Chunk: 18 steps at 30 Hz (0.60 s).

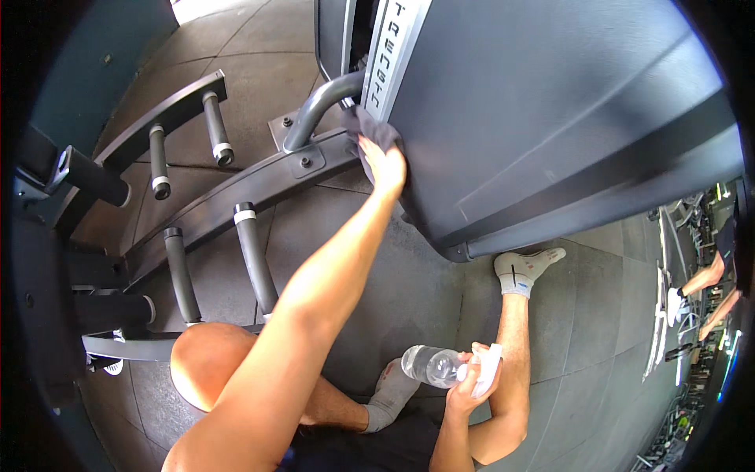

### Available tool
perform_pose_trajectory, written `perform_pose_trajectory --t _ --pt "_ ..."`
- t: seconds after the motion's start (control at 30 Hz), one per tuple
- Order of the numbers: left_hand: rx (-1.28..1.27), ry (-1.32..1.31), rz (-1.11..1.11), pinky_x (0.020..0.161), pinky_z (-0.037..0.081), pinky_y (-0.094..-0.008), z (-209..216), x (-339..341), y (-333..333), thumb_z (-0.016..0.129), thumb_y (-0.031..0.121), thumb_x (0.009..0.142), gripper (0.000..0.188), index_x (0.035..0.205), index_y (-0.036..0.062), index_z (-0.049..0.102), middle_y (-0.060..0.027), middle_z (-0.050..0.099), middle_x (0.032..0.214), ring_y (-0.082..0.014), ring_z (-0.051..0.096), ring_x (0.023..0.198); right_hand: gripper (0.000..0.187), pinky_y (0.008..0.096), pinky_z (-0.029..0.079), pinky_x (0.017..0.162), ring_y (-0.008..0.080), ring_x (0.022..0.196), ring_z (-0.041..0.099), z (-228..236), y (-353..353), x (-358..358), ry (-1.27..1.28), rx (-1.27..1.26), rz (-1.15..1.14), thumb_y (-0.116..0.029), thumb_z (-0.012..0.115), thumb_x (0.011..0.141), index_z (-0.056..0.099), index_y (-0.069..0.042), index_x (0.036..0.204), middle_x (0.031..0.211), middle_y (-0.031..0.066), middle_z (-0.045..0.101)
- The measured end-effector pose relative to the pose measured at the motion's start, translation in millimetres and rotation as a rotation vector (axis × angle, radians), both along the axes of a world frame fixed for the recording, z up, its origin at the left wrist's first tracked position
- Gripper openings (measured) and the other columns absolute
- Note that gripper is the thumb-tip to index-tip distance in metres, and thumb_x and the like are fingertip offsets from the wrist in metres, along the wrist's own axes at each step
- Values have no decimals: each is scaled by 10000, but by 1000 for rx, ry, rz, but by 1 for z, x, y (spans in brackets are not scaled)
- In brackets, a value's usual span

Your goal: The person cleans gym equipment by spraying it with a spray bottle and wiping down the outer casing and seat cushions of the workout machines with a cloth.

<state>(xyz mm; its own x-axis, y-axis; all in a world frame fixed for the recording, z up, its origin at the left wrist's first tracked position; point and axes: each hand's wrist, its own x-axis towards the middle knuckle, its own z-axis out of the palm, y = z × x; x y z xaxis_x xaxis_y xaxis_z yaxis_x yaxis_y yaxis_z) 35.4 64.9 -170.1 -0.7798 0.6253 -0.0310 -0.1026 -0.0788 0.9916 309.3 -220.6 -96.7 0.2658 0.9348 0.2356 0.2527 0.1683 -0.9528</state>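
My left hand (pixel 384 164) is stretched far forward and presses a dark grey cloth (pixel 376 130) against the lower corner of a gym machine. The cloth lies where the machine's dark panel (pixel 543 110) meets its frame beam (pixel 252 185), beside a curved grey tube (pixel 318 110). Part of the cloth is hidden behind my fingers. Low in front of me, my right hand (pixel 476 377) is wrapped round the white spray head of a clear spray bottle (pixel 432 365). Tilted on its side, the bottle points left and holds clear liquid.
Several round pegs, one a grey peg (pixel 255 256), stick out from the frame on the left. My bent knee (pixel 206 363) is close to them. My socked foot (pixel 523 271) rests on the dark tiled floor (pixel 582 315). Arms and gym equipment show at the far right edge.
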Motion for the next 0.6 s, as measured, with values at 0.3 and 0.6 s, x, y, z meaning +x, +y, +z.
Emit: perform_pose_trajectory --t 0.3,0.6 --pt "28 103 183 1200 220 -416 -28 -119 -3 391 444 1021 674 1519 -4 313 -277 376 1529 -409 290 1460 209 347 552 700 195 740 621 -17 4 -53 183 -79 81 -54 565 910 568 71 1078 1028 168 626" --pt "-13 -37 69 1256 53 -370 -37 28 -40 516 104 856 868 1546 -120 39 -311 77 1628 -389 79 1534 248 352 539 741 188 759 602 -15 -6 -39 215 -52 100 -8 545 907 547 70 1142 1066 163 627"
